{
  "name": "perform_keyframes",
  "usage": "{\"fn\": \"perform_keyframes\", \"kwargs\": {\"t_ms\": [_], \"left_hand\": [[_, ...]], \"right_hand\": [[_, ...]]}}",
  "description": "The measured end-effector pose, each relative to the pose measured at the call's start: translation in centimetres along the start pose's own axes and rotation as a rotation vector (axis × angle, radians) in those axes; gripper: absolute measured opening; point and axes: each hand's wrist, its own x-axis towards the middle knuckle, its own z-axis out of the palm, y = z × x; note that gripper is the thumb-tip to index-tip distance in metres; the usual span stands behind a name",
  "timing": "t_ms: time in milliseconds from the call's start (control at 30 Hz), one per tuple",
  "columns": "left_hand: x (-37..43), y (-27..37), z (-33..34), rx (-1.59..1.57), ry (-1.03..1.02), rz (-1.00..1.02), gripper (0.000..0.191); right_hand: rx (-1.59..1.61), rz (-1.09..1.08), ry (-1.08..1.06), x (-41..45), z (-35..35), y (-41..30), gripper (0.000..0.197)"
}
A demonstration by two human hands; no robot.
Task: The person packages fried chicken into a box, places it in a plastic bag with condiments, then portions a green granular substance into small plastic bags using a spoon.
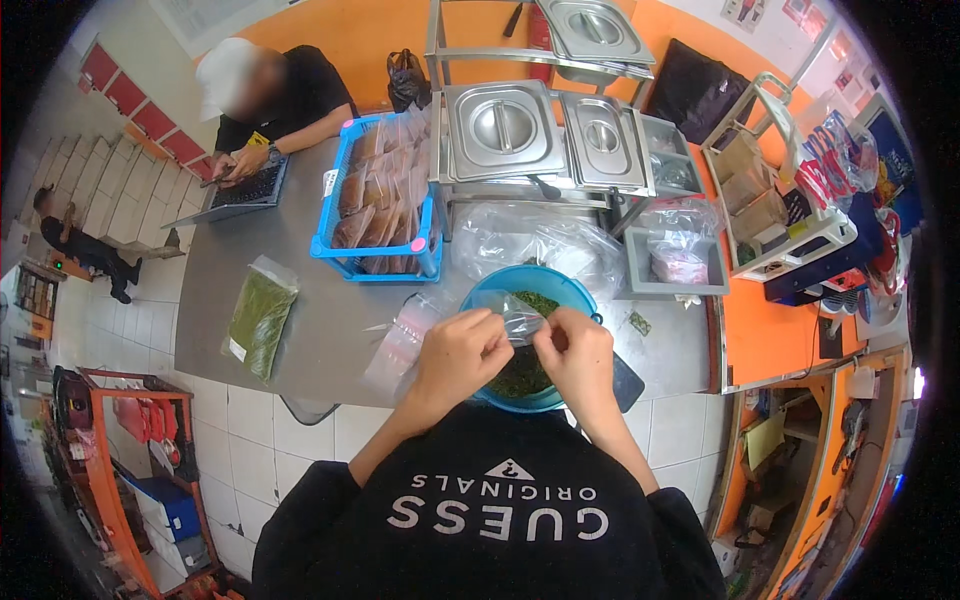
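Both of my hands pinch a small clear plastic bag (517, 316) above a turquoise bowl (480, 285). My left hand (466, 349) grips its left side with curled fingers. At the right edge of the bag, my right hand (577, 349) has thumb and fingertips together. Chopped green herbs (525, 375) lie in the bowl beneath; the hands and bag hide part of them. A stack of empty clear bags with pink strips (405, 337) rests on the steel table just left of my left hand. A small green-filled packet (640, 323) lies to the right of the bowl.
A large bag of green contents (261, 319) lies on the steel table (330, 322). A blue crate (322, 225) holds several brown-filled packets. Behind the bowl are loose clear plastic (532, 236) and a rack with lidded steel pans (504, 127). Across the table, a person (285, 97) sits by a laptop (251, 191).
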Motion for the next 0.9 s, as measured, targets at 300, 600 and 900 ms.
{"fn": "perform_keyframes", "kwargs": {"t_ms": [300, 600, 900], "left_hand": [[0.1, -3.5, 2.5, -1.091, -0.018, -0.533, 0.054], [1.7, -2.5, -0.2, -0.027, -0.126, 0.258, 0.067], [1.0, -5.1, -0.6, 0.037, -0.116, 0.210, 0.052]], "right_hand": [[0.454, 0.111, 0.005, 0.1, -1.7, 1.0, 0.017], [0.267, -0.008, -0.140, -0.7, -0.4, 1.7, 0.035], [-0.463, -0.333, -0.129, -0.4, 2.4, 6.2, 0.005]]}}
